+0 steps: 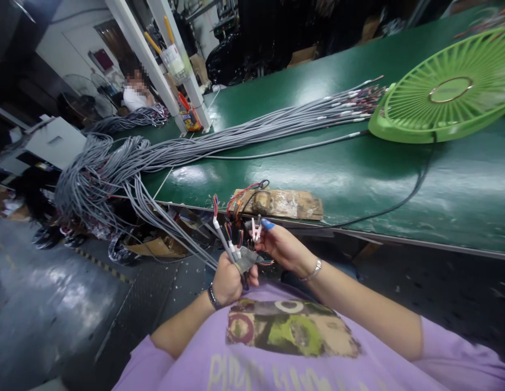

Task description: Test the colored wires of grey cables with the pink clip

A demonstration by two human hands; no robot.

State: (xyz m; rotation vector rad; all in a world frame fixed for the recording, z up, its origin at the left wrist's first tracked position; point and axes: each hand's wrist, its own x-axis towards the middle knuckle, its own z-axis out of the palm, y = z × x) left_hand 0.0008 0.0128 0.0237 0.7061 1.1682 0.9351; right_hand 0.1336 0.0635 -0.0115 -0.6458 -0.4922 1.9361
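My left hand (230, 278) is closed around several grey cables (223, 237). Their stripped ends fan out into thin coloured wires above the fist. A scrap of grey sheet (247, 259) lies over the fingers of that hand; its material is hard to tell. My right hand (285, 248), with a blue cover on one fingertip, is pinched at a small pink clip (256, 230) just beyond the wire ends. Its inner fingers are partly hidden. Behind the clip, at the bench edge, a worn wooden block (295, 204) carries red and black leads.
A long bundle of grey cables (244, 130) crosses the green bench (317, 163) and hangs over its left end. On the right lies a green fan (448, 92), its black cord trailing toward the front edge. White posts (150, 60) stand behind; a person sits farther back.
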